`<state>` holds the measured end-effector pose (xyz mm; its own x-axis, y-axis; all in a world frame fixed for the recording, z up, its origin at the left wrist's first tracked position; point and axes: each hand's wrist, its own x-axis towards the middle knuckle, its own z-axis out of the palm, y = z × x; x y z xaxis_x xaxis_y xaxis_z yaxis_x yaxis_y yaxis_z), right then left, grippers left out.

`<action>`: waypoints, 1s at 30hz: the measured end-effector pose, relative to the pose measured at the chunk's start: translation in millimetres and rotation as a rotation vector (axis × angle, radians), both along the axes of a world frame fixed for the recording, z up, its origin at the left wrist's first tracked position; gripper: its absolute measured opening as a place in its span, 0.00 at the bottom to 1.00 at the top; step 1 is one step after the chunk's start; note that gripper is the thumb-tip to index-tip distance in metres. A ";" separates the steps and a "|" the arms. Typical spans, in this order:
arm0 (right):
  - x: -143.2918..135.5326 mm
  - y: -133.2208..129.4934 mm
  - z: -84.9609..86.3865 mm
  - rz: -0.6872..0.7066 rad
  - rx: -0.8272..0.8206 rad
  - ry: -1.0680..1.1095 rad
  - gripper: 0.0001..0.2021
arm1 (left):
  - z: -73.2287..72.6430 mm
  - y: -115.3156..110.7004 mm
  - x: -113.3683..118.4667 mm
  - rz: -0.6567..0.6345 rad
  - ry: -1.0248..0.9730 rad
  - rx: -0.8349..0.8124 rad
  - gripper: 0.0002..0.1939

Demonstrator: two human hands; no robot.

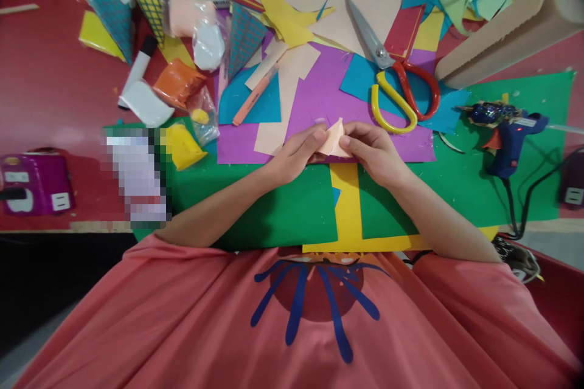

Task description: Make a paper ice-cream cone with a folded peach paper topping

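Observation:
Between my two hands is a small folded piece of peach paper point(335, 138) with a pointed top. My left hand point(301, 152) pinches its left side, thumb on the front. On the right side, my right hand point(371, 149) grips it between thumb and fingers. Both hands are just above the purple paper point(314, 91) near its front edge. Scissors point(392, 73) with one red and one yellow handle lie open beyond my right hand. A peach highlighter point(255, 96) rests on blue paper beyond my left hand.
A blue glue gun point(506, 140) with its cord lies at the right on green paper point(456, 188). Paper cones point(107, 12), clay packets point(180, 82) and a marker point(139, 70) crowd the left back. A blurred phone-like object point(139, 176) and a purple box point(36, 182) are at left.

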<state>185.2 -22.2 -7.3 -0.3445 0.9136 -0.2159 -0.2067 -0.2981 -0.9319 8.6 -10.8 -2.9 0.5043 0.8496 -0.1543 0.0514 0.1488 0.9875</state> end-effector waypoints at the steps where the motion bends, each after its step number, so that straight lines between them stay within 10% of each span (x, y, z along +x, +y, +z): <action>1: 0.0 -0.1 -0.2 -0.003 0.001 0.003 0.13 | -1.0 0.0 -0.3 -0.006 0.005 0.010 0.27; 30: 4.2 1.5 1.1 0.004 -0.024 0.041 0.13 | -3.5 2.2 -5.3 0.022 0.156 0.131 0.26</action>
<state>189.5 -20.7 -6.2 -0.3569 0.9070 -0.2236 -0.2432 -0.3214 -0.9152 3.3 -8.6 -6.4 0.4637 0.8783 -0.1165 0.2035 0.0224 0.9788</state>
